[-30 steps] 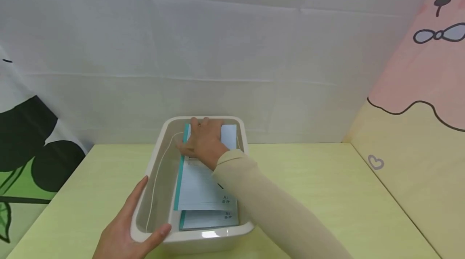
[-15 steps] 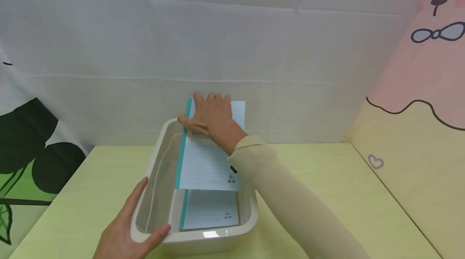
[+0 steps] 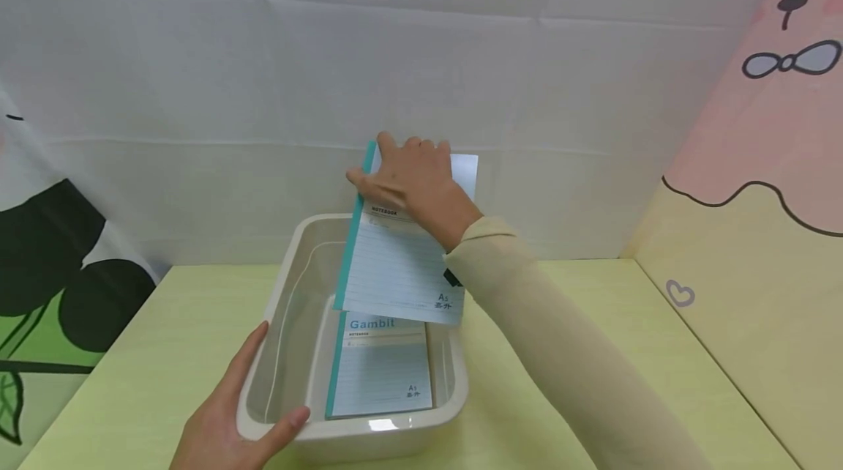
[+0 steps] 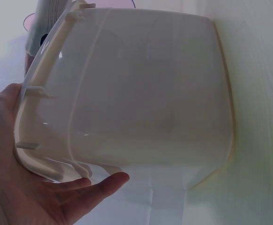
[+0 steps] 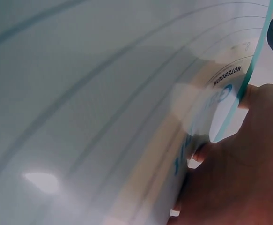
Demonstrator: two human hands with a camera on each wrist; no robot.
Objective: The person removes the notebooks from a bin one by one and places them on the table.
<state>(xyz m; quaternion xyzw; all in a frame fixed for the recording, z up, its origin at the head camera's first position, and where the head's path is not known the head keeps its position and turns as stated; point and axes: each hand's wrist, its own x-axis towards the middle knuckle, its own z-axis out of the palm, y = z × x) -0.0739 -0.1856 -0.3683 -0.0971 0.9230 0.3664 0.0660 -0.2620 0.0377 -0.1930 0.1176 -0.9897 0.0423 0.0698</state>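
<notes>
Raised over the far part of a white plastic bin (image 3: 282, 323) is a pale blue notebook (image 3: 395, 272) with a teal spine. My right hand (image 3: 421, 181) grips its upper part, the thumb at the spine side and the fingertips over the top edge. In the right wrist view, the notebook's lined cover (image 5: 103, 93) fills most of the picture beside the hand (image 5: 239, 164). A second notebook (image 3: 382, 371), marked "Gambit", lies flat inside the bin. My left hand (image 3: 227, 411) holds the bin's near left corner, thumb on the front rim; its fingers (image 4: 96, 194) show against the bin's outside.
The bin stands on a pale yellow-green table (image 3: 560, 353). A white cloth wall (image 3: 408, 75) rises behind it. Printed panels (image 3: 744, 192) close off the right side, and another printed cloth (image 3: 72, 272) hangs at the left.
My right hand has lifted the upper notebook up out of the bin and slightly rightward, uncovering the "Gambit" title of the one below. The left hand stays on the bin corner.
</notes>
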